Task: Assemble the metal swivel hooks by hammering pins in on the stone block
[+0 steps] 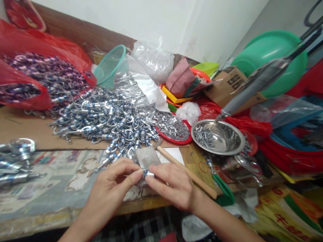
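Note:
Both hands meet over the front of the bench, around a small silver anchor bolt (149, 173) with a blue band. My left hand (113, 179) pinches one end between thumb and fingers. From the other side, the fingers of my right hand (174, 185) close on it, covering much of it. Just behind the fingertips lies a grey metal block (147, 156). A hammer (189, 172) with a wooden handle slants beside my right hand. Farther back spreads a heap of similar hooked anchor bolts (113, 117) with blue bands.
More bolts (17, 164) lie at left; a red bag (60, 45) holds purplish ones. Right of the heap stand a red dish (174, 140) of small metal pieces and a steel bowl (230, 137) with pins. A grey cylindrical tool (254, 85) hangs above the bowl.

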{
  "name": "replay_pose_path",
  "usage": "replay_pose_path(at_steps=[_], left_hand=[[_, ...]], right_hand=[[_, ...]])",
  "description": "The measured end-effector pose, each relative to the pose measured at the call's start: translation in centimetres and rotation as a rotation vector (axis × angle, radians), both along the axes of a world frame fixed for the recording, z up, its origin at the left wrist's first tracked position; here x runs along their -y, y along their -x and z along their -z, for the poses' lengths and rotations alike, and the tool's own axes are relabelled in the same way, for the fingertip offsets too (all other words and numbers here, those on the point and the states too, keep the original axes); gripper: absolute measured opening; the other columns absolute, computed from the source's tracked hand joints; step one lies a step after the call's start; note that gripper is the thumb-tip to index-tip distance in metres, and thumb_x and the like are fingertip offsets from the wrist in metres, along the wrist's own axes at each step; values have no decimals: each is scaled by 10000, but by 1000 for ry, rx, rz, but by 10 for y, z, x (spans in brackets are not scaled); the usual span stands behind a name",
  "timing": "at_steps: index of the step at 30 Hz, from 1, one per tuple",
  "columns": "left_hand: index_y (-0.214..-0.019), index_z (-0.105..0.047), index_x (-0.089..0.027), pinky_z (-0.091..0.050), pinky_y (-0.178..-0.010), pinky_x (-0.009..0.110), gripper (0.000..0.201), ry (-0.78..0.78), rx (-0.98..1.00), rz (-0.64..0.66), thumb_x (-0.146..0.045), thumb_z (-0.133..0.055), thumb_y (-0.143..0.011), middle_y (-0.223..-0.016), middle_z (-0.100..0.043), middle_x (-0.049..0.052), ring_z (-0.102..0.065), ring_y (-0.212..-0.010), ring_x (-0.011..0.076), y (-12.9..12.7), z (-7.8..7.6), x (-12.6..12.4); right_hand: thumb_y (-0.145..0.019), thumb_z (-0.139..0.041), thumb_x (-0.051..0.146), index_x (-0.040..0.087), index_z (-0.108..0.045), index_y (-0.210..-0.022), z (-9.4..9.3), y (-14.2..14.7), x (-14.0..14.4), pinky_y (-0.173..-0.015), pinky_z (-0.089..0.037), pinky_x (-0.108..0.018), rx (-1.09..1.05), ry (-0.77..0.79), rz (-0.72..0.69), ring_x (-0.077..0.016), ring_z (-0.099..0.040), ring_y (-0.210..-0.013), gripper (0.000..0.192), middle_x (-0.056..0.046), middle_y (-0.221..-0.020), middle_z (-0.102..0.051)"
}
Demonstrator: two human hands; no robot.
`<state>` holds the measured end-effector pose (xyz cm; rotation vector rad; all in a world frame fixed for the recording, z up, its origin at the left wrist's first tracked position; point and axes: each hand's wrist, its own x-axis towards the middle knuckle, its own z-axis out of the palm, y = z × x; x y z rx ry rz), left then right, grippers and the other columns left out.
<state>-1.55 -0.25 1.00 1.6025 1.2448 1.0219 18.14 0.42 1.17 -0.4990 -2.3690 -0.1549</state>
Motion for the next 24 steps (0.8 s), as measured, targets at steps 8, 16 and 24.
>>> replay_pose_path(at_steps=[8,16,24], left_hand=[[-719,-714,-224,-475,-710,273,152,156,57,10,-348,-626,-731,-784,-727,11,-634,-757,197,4,0,0],[-1016,-615,-200,-543,-714,330,498,460,358,-44,-298,-760,-549,-836,-739,34,-676,-789,234,-4,12,5],[-1045,-420,-242,-490,-702,294,421,527,419,130,-301,-657,-703,-795,-660,-16,-660,-761,176,0,3,-10]], right_hand=[[-795,-535,78,194,-667,-978,7,7,1,-652,-552,-261,-228,249,50,-155,-659,-788,253,-91,-921,-701],[-775,-635,234,203,-730,-823,-1,10,-5,-608,-544,-226,-290,710,101,-133,-662,-673,111,-46,-761,-712],[-805,-457,39,210,-681,-981,8,-49,-140,-892,-434,-339,191,462,915,-217,-572,-1040,333,-81,-1043,-670]])
